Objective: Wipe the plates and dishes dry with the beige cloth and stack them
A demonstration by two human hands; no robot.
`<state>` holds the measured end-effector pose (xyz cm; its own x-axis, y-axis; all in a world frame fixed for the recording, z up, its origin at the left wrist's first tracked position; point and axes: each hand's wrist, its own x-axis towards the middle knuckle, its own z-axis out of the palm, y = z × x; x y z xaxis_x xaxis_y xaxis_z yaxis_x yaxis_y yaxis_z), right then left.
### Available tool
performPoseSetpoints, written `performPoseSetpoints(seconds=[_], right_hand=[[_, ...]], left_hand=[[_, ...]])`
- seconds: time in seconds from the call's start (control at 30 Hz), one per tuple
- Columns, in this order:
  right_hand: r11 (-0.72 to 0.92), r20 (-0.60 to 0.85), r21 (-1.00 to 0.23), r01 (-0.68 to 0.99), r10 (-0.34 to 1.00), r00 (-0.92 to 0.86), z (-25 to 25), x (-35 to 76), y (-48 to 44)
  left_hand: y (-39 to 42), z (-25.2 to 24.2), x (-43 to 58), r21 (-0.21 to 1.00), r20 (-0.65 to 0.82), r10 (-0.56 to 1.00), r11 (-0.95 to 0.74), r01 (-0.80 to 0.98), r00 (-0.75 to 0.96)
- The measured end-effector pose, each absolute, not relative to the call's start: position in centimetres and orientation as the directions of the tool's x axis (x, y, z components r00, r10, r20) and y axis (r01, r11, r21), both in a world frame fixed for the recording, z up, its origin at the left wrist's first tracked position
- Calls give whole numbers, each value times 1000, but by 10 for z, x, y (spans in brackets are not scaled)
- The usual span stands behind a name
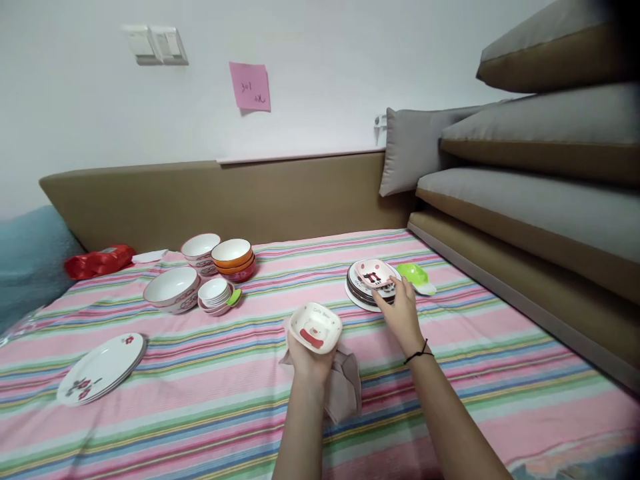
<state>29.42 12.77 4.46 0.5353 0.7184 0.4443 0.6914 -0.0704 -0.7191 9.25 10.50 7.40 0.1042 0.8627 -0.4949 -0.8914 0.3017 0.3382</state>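
My left hand is closed around a small white dish with a red picture, held up over the striped cloth together with a beige rag that hangs below it. My right hand reaches forward and pinches the rim of a small pink-rimmed dish. That dish rests on top of a stack of plates. A green dish lies just right of the stack.
On the striped cloth at the left stand white plates, a large white bowl, small stacked bowls, orange bowls and another white bowl. A red bag lies far left. Stacked cushions rise at the right.
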Motion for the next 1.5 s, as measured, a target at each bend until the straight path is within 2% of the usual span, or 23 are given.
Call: performPoseSetpoints(seconds=[0.13,0.33,0.43,0.57,0.7,0.77,0.8,0.83,0.9,1.0,1.17,1.33,1.5], right_hand=[[-190,349,-666,721,775,527,70,305,165],[-309,104,-630,713,876,472,100,309,216],[-341,-10,-613,713,905,424,107,306,219],[-341,-114,-623,704,930,349,127,301,208],[-241,-167,-725,645,970,174,161,290,180],[-220,-242,-810,544,970,31,176,281,160],[-248,-305,-866,434,950,-67,182,275,150],[-289,-356,-892,348,923,-146,187,269,140],[-349,-420,-892,287,875,-240,193,258,122],[-330,-435,-876,352,856,-279,196,243,102],[-320,-417,-871,373,883,-216,197,231,85],[-296,-393,-878,377,895,-212,194,226,78],[-311,-396,-868,388,904,-160,189,221,75]], left_hand=[[105,77,100,258,-493,850,349,-901,188],[99,79,106,170,-431,844,424,-890,319],[95,83,104,159,-395,863,401,-902,314],[97,86,100,226,-399,895,308,-924,201],[104,84,95,331,-292,956,141,-933,40],[106,82,93,367,-228,973,70,-927,-17],[106,81,93,383,-187,982,42,-923,-33],[105,80,93,405,-130,991,17,-914,-39],[102,78,93,469,23,999,-31,-883,-24],[95,78,93,570,227,972,-84,-817,58],[90,78,95,641,368,922,-159,-751,119],[87,78,98,621,413,897,-151,-769,157],[80,83,99,609,384,903,-92,-788,191]])
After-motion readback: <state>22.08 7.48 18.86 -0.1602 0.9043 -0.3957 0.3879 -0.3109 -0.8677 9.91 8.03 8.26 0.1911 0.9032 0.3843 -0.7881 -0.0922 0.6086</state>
